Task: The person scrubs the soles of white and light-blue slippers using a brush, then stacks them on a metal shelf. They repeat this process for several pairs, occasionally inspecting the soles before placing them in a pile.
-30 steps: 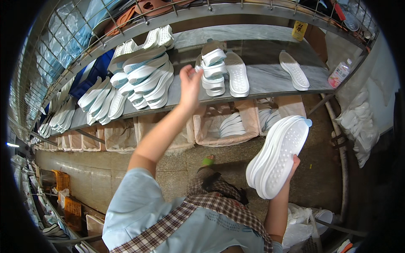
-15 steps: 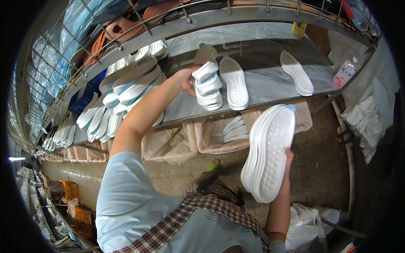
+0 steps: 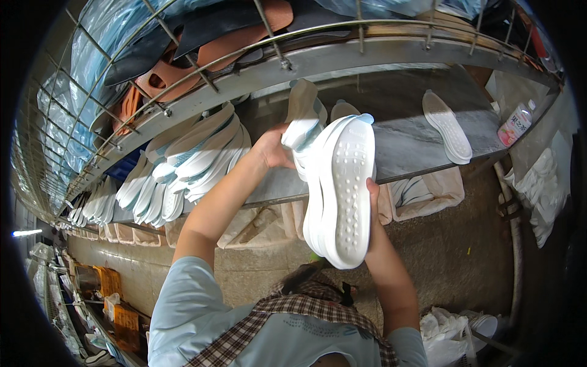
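My right hand grips a bundle of nested white shoe soles, its thumb over the edge of the studded front sole. The bundle is tilted upright, a pale blue tab at its top. Farther left, my left hand is closed around the side of a smaller stack of soles on the grey shelf. The right-hand bundle covers part of this stack; whether they touch I cannot tell. Behind the bundle a single sole is mostly hidden. Another sole lies alone at the right.
Piles of white soles fill the shelf's left side. A metal mesh rack with dark and orange pieces hangs above. A pink-labelled bottle stands at the right end. Lined bins sit below, and white plastic bags lie lower right.
My right hand has brought its bundle of soles left and up, next to the left-hand stack. My left hand stays on its stack, which now sits partly behind the bundle. The view has shifted slightly.
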`<state>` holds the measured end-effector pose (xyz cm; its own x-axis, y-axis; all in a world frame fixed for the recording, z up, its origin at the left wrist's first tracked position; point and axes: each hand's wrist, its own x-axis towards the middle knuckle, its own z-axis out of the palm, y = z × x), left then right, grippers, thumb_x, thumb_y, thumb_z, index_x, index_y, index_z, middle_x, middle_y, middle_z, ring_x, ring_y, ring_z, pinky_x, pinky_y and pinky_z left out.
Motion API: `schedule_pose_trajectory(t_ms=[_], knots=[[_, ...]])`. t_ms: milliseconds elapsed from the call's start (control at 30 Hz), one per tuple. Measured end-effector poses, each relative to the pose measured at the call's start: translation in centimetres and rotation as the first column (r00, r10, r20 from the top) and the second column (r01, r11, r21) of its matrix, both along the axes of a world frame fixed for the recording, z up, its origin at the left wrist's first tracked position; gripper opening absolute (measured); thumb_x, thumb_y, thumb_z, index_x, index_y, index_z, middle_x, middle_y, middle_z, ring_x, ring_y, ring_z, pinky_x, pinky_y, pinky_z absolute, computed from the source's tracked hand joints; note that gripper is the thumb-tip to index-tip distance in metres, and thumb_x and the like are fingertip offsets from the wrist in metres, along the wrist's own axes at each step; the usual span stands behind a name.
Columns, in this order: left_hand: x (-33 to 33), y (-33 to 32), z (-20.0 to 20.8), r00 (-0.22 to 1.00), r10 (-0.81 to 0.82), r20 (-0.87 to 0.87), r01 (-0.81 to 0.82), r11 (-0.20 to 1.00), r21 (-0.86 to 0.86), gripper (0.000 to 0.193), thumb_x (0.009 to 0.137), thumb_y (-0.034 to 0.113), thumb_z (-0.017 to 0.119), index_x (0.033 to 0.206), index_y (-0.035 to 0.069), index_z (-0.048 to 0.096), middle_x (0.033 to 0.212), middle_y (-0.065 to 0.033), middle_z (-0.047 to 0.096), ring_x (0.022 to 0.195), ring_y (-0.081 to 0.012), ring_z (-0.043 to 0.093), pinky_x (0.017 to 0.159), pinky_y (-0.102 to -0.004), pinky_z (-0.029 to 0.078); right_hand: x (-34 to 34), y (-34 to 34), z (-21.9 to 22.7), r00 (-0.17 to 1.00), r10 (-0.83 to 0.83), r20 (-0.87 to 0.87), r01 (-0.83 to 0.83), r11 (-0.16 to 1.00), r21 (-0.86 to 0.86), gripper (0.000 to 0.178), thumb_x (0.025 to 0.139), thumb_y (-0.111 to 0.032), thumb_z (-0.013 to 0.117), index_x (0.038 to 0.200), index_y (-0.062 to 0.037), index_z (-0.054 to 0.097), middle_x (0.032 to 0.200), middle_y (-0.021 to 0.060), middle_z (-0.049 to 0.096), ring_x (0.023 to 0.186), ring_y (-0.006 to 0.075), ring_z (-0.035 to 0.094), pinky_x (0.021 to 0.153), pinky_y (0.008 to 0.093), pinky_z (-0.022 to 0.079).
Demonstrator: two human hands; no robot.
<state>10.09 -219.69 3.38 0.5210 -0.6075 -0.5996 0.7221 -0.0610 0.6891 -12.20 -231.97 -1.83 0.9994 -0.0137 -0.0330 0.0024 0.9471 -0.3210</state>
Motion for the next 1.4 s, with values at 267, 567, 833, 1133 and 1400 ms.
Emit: schedule_pose_trajectory(t_ms=[267, 567, 833, 1133, 1400], knots=[[-0.9, 2.9, -1.3, 0.988, 0.08, -0.131, -0.134, 0.863, -0.487, 0.041, 0.093, 0.031, 0.049, 0.117, -0.001, 0.054, 0.12, -0.0192, 0.057, 0.107, -0.0295, 0.056, 0.095, -0.0426, 0.046, 0.3, 0.8, 1.7, 0.989, 0.079, 0.127, 0.012, 0.807, -0.59, 0.099, 0.066, -0.045, 0.067, 0.142, -0.0008, 0.021, 0.127, 0.0202, 0.043, 0.112, 0.0277, 0.049, 0.087, 0.0375, 0.049], [-1.7, 3.4, -0.7, 0.976, 0.098, 0.195, -0.053, 0.973, -0.224, 0.051, 0.087, 0.025, 0.059, 0.131, 0.005, 0.042, 0.132, -0.0122, 0.046, 0.114, -0.0306, 0.051, 0.094, -0.0466, 0.045, -1.3, 1.5, 0.7, 0.984, 0.148, -0.096, -0.174, 0.707, -0.685, 0.104, 0.064, -0.045, 0.069, 0.143, -0.0005, 0.019, 0.132, 0.0153, 0.039, 0.122, 0.0252, 0.04, 0.099, 0.0373, 0.036], [-3.2, 1.7, -0.8, 0.938, 0.121, 0.324, -0.103, 0.992, -0.073, 0.089, 0.083, 0.022, 0.068, 0.148, 0.007, 0.008, 0.138, -0.0155, 0.038, 0.117, -0.0288, 0.049, 0.094, -0.0409, 0.045, -6.6, -0.4, -0.9, 0.989, -0.048, -0.141, 0.011, 0.968, -0.252, 0.092, 0.064, -0.047, 0.067, 0.138, -0.0021, 0.034, 0.122, 0.0195, 0.052, 0.109, 0.0307, 0.055, 0.086, 0.0405, 0.053], [-1.4, 2.1, -0.8, 0.995, -0.075, 0.06, 0.086, 0.974, -0.21, 0.055, 0.086, 0.004, 0.058, 0.136, 0.004, 0.034, 0.124, -0.0159, 0.053, 0.106, -0.0264, 0.059, 0.091, -0.0435, 0.049, -8.2, -3.6, -4.8, 0.945, -0.112, 0.307, 0.015, 0.954, 0.3, 0.081, 0.084, -0.049, 0.059, 0.141, 0.0001, 0.028, 0.128, 0.0208, 0.045, 0.109, 0.0391, 0.053, 0.093, 0.0584, 0.042], [-10.2, 5.9, -2.8, 0.982, -0.044, -0.184, -0.091, 0.742, -0.664, 0.047, 0.087, 0.004, 0.051, 0.133, -0.001, 0.041, 0.124, -0.0203, 0.055, 0.112, -0.0288, 0.057, 0.092, -0.0401, 0.051, -9.3, -3.9, -3.9, 0.942, -0.179, 0.285, 0.11, 0.964, 0.242, 0.073, 0.083, -0.048, 0.054, 0.135, 0.0009, 0.037, 0.119, 0.0242, 0.051, 0.102, 0.0402, 0.058, 0.083, 0.0566, 0.05]])
